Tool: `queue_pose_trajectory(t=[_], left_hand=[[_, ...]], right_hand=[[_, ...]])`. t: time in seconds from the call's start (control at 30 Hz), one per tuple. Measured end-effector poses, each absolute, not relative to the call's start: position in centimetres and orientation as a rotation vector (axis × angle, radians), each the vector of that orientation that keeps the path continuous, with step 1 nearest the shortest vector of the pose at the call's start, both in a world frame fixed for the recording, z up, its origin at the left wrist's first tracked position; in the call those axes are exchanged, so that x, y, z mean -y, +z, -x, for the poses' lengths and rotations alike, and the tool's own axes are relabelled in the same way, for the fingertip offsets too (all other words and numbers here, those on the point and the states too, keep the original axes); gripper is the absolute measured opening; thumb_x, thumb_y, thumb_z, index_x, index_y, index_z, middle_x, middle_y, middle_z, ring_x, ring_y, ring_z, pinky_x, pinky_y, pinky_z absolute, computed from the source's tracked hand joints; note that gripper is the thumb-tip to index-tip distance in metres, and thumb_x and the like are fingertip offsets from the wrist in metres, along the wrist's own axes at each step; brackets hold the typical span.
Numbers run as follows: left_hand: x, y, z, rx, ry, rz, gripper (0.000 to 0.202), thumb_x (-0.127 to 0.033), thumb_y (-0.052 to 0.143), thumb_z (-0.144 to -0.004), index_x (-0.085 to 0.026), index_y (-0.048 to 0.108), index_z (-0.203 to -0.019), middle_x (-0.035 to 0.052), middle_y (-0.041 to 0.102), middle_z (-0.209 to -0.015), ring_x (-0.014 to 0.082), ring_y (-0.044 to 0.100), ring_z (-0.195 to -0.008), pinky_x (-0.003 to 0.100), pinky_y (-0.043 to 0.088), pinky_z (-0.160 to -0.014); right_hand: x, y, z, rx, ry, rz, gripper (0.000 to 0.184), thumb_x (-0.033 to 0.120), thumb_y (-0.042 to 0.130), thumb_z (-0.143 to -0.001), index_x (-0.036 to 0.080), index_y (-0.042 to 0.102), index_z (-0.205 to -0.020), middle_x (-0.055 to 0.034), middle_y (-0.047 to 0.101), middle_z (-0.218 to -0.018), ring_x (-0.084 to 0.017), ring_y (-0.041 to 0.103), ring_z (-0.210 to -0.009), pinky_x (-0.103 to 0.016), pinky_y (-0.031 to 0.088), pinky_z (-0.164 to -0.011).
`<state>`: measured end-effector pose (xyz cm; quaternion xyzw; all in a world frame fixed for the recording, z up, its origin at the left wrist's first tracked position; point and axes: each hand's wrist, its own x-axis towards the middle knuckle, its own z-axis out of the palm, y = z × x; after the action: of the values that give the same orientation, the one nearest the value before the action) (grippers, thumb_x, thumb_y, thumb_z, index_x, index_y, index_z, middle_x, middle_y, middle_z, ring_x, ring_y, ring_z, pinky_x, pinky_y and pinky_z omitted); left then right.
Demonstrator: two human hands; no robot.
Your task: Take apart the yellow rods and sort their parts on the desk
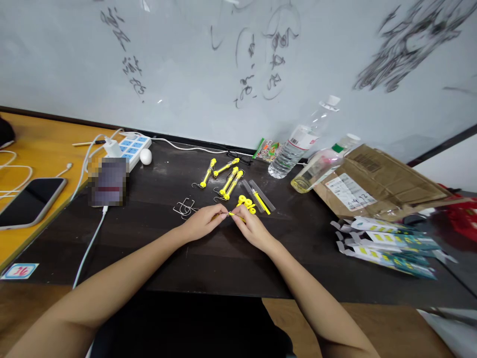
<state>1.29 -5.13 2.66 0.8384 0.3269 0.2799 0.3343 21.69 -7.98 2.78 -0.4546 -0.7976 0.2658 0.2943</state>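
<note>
My left hand (204, 222) and my right hand (252, 227) meet fingertip to fingertip above the dark table, both pinching a thin yellow piece (231, 214). Most of that piece is hidden by the fingers. Just beyond lie several small yellow round caps (246, 203), and beside them clear tubes (262, 195), one with a yellow strip (262, 203) in it. Farther back are several yellow-ended clear tubes with metal hooks (207, 173). Loose bent metal hooks (184, 206) rest to the left of my left hand.
On the right stand a water bottle (294, 149), a leaning bottle with yellowish liquid (316, 169), a cardboard package (357, 186) and flattened printed boxes (387, 246). Leftward are a power strip (136, 148), a white ball-like object (145, 157), a blurred-out phone (108, 181), cables and a black phone (32, 201).
</note>
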Motion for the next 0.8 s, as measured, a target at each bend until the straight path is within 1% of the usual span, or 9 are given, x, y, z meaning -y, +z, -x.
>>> queue_pose_trajectory(t=[0.1, 0.2, 0.33, 0.43, 0.5, 0.6, 0.7, 0.8], left_hand=[[5.2, 2.6, -1.3, -0.878, 0.715, -2.272, 0.025, -0.036, 0.037, -0.094, -0.02, 0.056, -0.1, 0.0023, 0.063, -0.093, 0.0159, 0.058, -0.083, 0.027, 0.043, -0.076], [5.3, 2.6, -1.3, -0.885, 0.718, -2.364, 0.024, -0.035, 0.036, -0.095, -0.022, 0.055, -0.102, 0.002, 0.062, -0.098, 0.0159, 0.059, -0.088, 0.027, 0.043, -0.078], [5.3, 2.8, -1.2, -0.88, 0.697, -2.438, 0.025, -0.034, 0.035, -0.096, -0.023, 0.055, -0.105, 0.0016, 0.061, -0.102, 0.0154, 0.059, -0.092, 0.026, 0.043, -0.082], [5.3, 2.9, -1.2, -0.873, 0.666, -2.46, 0.026, -0.034, 0.035, -0.096, -0.024, 0.056, -0.107, 0.0016, 0.061, -0.103, 0.0153, 0.059, -0.093, 0.026, 0.043, -0.082], [5.2, 2.9, -1.1, -0.855, 0.655, -2.463, 0.026, -0.034, 0.035, -0.096, -0.024, 0.057, -0.107, 0.0014, 0.061, -0.102, 0.0151, 0.059, -0.092, 0.025, 0.044, -0.082], [5.0, 2.8, -1.1, -0.807, 0.658, -2.448, 0.026, -0.034, 0.036, -0.096, -0.024, 0.057, -0.106, 0.0014, 0.061, -0.102, 0.015, 0.059, -0.093, 0.025, 0.043, -0.082], [5.0, 2.6, -1.0, -0.744, 0.689, -2.411, 0.025, -0.032, 0.037, -0.095, -0.023, 0.056, -0.107, 0.002, 0.062, -0.103, 0.0152, 0.058, -0.095, 0.026, 0.042, -0.084], [5.0, 2.6, -1.0, -0.749, 0.723, -2.354, 0.023, -0.031, 0.038, -0.094, -0.021, 0.055, -0.105, 0.0017, 0.062, -0.101, 0.0149, 0.058, -0.092, 0.025, 0.042, -0.083]], right_hand=[[8.0, 2.7, -21.6, 2.081, 0.744, 1.196, 0.014, 0.033, 0.039, -0.093, 0.022, 0.046, -0.087, 0.0018, 0.05, -0.069, -0.015, 0.048, -0.062, -0.027, 0.035, -0.063], [7.9, 2.7, -21.5, 2.036, 0.794, 1.181, 0.016, 0.032, 0.04, -0.093, 0.021, 0.046, -0.083, 0.0024, 0.048, -0.068, -0.014, 0.046, -0.062, -0.027, 0.035, -0.062], [7.8, 2.5, -21.5, 1.986, 0.865, 1.152, 0.022, 0.037, 0.038, -0.094, 0.021, 0.045, -0.08, 0.0018, 0.044, -0.07, -0.013, 0.043, -0.064, -0.026, 0.035, -0.063], [7.7, 2.1, -21.6, 1.881, 1.069, 1.139, 0.027, 0.044, 0.04, -0.092, 0.021, 0.044, -0.078, 0.0037, 0.037, -0.065, -0.011, 0.035, -0.055, -0.023, 0.032, -0.052], [7.6, 2.0, -21.6, 1.749, 1.299, 1.119, 0.03, 0.048, 0.043, -0.09, 0.021, 0.042, -0.077, 0.0061, 0.031, -0.06, -0.008, 0.026, -0.048, -0.02, 0.025, -0.043], [7.7, 2.1, -21.5, 1.528, 1.653, 1.057, 0.032, 0.05, 0.048, -0.087, 0.021, 0.041, -0.076, 0.0094, 0.022, -0.054, -0.006, 0.014, -0.043, -0.017, 0.014, -0.037], [7.9, 2.6, -21.4, 1.394, 1.851, 1.021, 0.031, 0.048, 0.052, -0.085, 0.021, 0.041, -0.076, 0.0106, 0.019, -0.052, -0.005, 0.012, -0.042, -0.015, 0.012, -0.035], [8.0, 3.0, -21.2, 1.386, 1.843, 1.052, 0.03, 0.049, 0.047, -0.087, 0.02, 0.044, -0.081, 0.0102, 0.028, -0.051, -0.004, 0.017, -0.04, -0.014, 0.014, -0.034]])
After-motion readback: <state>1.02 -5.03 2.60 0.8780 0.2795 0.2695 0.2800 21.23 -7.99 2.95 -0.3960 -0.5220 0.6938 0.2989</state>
